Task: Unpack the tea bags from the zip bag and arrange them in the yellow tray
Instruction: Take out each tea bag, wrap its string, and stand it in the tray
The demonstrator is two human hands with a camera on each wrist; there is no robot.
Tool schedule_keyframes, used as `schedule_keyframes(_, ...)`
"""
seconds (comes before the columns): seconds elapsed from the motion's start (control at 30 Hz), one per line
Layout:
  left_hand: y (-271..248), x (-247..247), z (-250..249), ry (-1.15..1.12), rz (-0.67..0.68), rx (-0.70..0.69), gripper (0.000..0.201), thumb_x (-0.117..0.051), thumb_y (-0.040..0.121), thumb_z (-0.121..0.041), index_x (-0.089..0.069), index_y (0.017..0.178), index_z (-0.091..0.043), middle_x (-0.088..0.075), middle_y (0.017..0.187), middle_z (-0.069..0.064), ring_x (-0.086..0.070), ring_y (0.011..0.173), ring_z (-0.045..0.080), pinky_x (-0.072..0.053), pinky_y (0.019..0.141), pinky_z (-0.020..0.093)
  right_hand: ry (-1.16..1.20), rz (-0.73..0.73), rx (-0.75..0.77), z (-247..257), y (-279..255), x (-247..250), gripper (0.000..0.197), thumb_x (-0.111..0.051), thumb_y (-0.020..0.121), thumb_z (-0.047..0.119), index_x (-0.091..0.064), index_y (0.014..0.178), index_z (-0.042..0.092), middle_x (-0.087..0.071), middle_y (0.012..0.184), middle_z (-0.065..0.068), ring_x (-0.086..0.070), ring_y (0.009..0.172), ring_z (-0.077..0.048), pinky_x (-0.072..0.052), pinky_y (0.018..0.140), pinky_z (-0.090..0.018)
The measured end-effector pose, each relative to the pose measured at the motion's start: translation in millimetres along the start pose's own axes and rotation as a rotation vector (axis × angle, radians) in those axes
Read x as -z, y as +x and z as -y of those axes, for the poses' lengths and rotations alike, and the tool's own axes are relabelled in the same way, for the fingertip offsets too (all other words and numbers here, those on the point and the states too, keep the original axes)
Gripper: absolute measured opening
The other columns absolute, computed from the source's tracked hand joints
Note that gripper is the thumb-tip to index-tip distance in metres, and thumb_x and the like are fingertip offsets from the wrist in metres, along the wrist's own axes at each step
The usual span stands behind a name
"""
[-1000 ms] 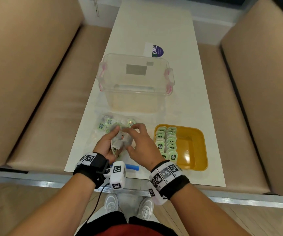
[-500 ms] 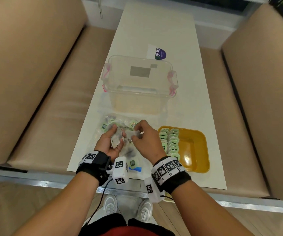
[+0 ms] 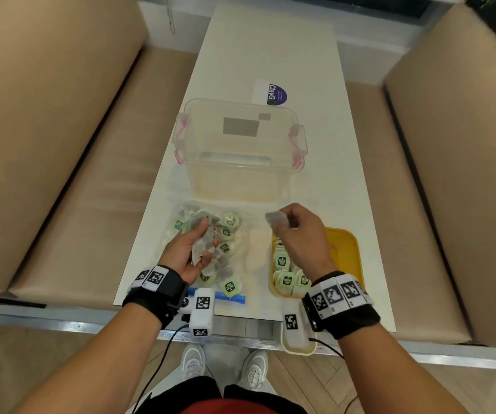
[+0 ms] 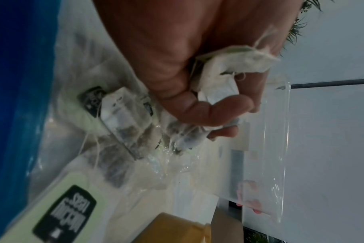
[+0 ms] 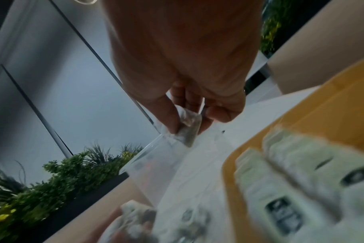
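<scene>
The clear zip bag [image 3: 242, 243] with a blue seal strip [image 3: 229, 297] lies flat on the white table, with several green-tagged tea bags inside. My left hand [image 3: 194, 249] hovers over it and grips a small bunch of tea bags [image 4: 216, 82]. My right hand [image 3: 296, 231] is above the near-left corner of the yellow tray [image 3: 345, 255] and pinches one tea bag [image 3: 276, 221], seen also in the right wrist view as a tea bag [image 5: 189, 129]. Rows of tea bags [image 3: 285, 270] stand along the tray's left side; its right half is bare.
An empty clear plastic box [image 3: 240, 150] with pink latches stands just behind the zip bag and tray. A round sticker [image 3: 276, 94] lies farther back on the table [image 3: 270, 49]. Beige benches flank the table on both sides.
My right hand has pulled away from the left hand, moving right toward the tray with one tea bag. The left hand stays over the zip bag holding the rest.
</scene>
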State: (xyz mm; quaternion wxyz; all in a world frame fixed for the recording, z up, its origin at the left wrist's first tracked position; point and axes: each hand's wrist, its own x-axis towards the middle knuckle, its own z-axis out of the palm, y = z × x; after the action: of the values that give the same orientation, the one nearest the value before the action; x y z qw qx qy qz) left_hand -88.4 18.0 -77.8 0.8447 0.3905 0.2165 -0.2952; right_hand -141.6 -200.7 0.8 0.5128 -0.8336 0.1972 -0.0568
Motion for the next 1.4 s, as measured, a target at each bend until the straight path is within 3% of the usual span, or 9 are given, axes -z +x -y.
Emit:
schedule_keyframes(0.1, -1.7, 0.0, 0.1, 0.014, 0.03, -0.004, 0.054, -0.066, 0.094, -0.032, -0.055, 0.141, -0.006, -0.064, 0.091, 0.002, -0.06, 0.068, 0.007, -0.041, 0.04, 0.013, -0.019, -0.041, 0.003, -7.7, -1.0, 25.6, 0.01, -0.063, 0.086, 0.011, -0.058, 0.09, 0.019, -0.067, 0.082, -0.002, -0.064, 0.075, -0.012, -0.055, 0.066, -0.03)
schedule_keyframes(0.23, -2.9, -2.8, 2.0, 0.011, 0.047, 0.005, 0.047, -0.064, 0.094, -0.031, -0.059, 0.136, -0.009, -0.064, 0.092, 0.005, -0.06, 0.067, 0.008, -0.039, 0.039, 0.013, -0.051, -0.095, 0.026, -14.7, -5.5, 53.3, 0.037, -0.057, 0.082, -0.001, -0.056, 0.108, 0.026, -0.062, 0.078, 0.008, -0.061, 0.065, 0.002, -0.048, 0.059, -0.013)
schedule_keyframes(0.37, -5.1, -4.3, 4.9, 0.005, 0.054, 0.018, 0.024, -0.063, 0.095, -0.029, -0.066, 0.114, -0.015, -0.065, 0.095, 0.006, -0.059, 0.066, 0.009, -0.038, 0.038, 0.013, -0.188, -0.109, 0.018, -26.9, -4.4, 71.2, 0.027, -0.058, 0.082, 0.004, -0.06, 0.088, 0.03, -0.063, 0.077, 0.008, -0.056, 0.058, -0.002, -0.049, 0.053, -0.02)
schedule_keyframes(0.57, -7.6, -4.1, 10.3, 0.005, 0.065, 0.045, 0.015, -0.059, 0.098, -0.027, -0.065, 0.106, -0.016, -0.064, 0.091, 0.005, -0.06, 0.064, 0.009, -0.038, 0.037, 0.013, -0.36, 0.011, -0.05, -34.7, -4.4, 92.1, 0.037, -0.055, 0.083, 0.003, -0.068, 0.114, 0.017, -0.067, 0.113, 0.001, -0.06, 0.102, -0.014, -0.045, 0.085, -0.02)
schedule_keyframes(0.73, -6.2, -0.3, 12.5, -0.013, 0.046, 0.062, 0.017, -0.062, 0.094, -0.029, -0.066, 0.106, -0.017, -0.062, 0.088, 0.004, -0.059, 0.067, 0.01, -0.039, 0.037, 0.013, -0.623, 0.044, 0.007, -44.8, 0.1, 106.1, 0.032, -0.052, 0.09, 0.004, -0.068, 0.116, 0.012, -0.065, 0.119, -0.006, -0.06, 0.109, -0.023, -0.045, 0.088, -0.025)
schedule_keyframes(0.83, -4.4, 2.2, 14.6, -0.023, 0.06, 0.075, 0.025, -0.069, 0.088, -0.03, -0.064, 0.109, -0.018, -0.06, 0.089, 0.004, -0.06, 0.068, 0.011, -0.04, 0.037, 0.013, -0.745, 0.037, 0.084, -52.9, 0.6, 109.2, 0.021, -0.055, 0.094, 0.013, -0.073, 0.105, 0.012, -0.058, 0.112, -0.003, -0.062, 0.091, -0.024, -0.046, 0.073, -0.028)
schedule_keyframes(1.0, -2.1, 7.0, 17.7, -0.016, 0.124, 0.066, 0.075, -0.098, 0.056, -0.033, -0.061, 0.119, -0.017, -0.064, 0.093, 0.006, -0.061, 0.07, 0.013, -0.042, 0.038, 0.015, -0.816, 0.124, 0.087, -60.5, 6.9, 110.3, 0.025, -0.054, 0.093, 0.002, -0.072, 0.109, 0.009, -0.055, 0.106, -0.007, -0.06, 0.089, -0.025, -0.042, 0.07, -0.025)
schedule_keyframes(1.2, -4.1, 6.7, 18.6, -0.044, 0.095, 0.06, 0.039, -0.072, 0.086, -0.031, -0.06, 0.121, -0.017, -0.063, 0.093, 0.004, -0.061, 0.069, 0.011, -0.039, 0.038, 0.012, -0.848, 0.14, 0.087, -54.8, 12.1, 111.5, 0.026, -0.052, 0.086, -0.003, -0.058, 0.099, 0.018, -0.063, 0.092, -0.003, -0.056, 0.076, -0.022, -0.044, 0.06, -0.029)
schedule_keyframes(1.4, -2.0, 10.2, 18.6, 0.0, 0.114, 0.027, 0.079, -0.096, 0.06, -0.035, -0.059, 0.127, -0.018, -0.063, 0.096, 0.004, -0.061, 0.072, 0.012, -0.04, 0.039, 0.014, -0.826, 0.175, 0.05, -53.2, 19.1, 105.5, 0.023, -0.051, 0.088, 0.004, -0.069, 0.1, 0.013, -0.064, 0.096, -0.005, -0.059, 0.088, -0.025, -0.049, 0.071, -0.032)
